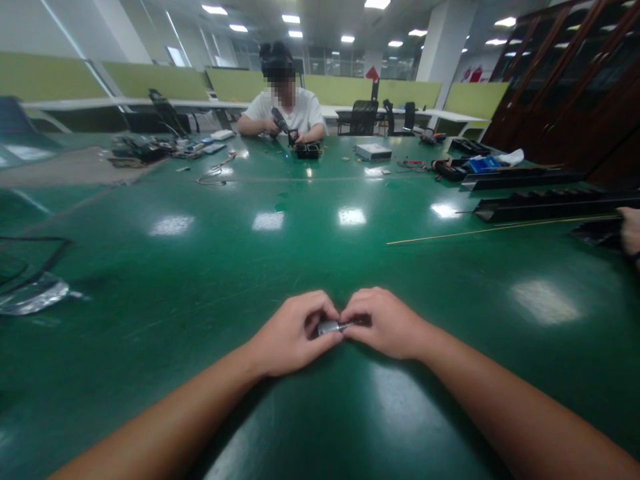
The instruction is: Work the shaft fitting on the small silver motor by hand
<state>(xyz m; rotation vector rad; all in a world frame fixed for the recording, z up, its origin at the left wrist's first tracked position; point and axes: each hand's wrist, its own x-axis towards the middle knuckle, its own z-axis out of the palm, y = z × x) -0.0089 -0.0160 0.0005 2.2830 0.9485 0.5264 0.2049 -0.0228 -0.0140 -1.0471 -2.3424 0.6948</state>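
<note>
Just above the green tabletop (240, 267), my left hand (295, 333) is closed around a small silver metal cylinder (328, 327). The cylinder lies sideways between my thumb and fingers, and its exact kind is too small to make out. At its right end, my right hand (387, 323) pinches a thin dark metal piece (347, 325) that meets the cylinder. Both sets of fingertips nearly touch each other. Part of the thin piece is hidden inside my right fingers.
Across the table a person (285, 113) holds a power drill (280, 121) over a black part (308, 151). Black metal channels (555, 203) and a thin rod (440, 236) lie to the right, near another person's hand (631, 230). A clear plastic bag (35, 293) sits left.
</note>
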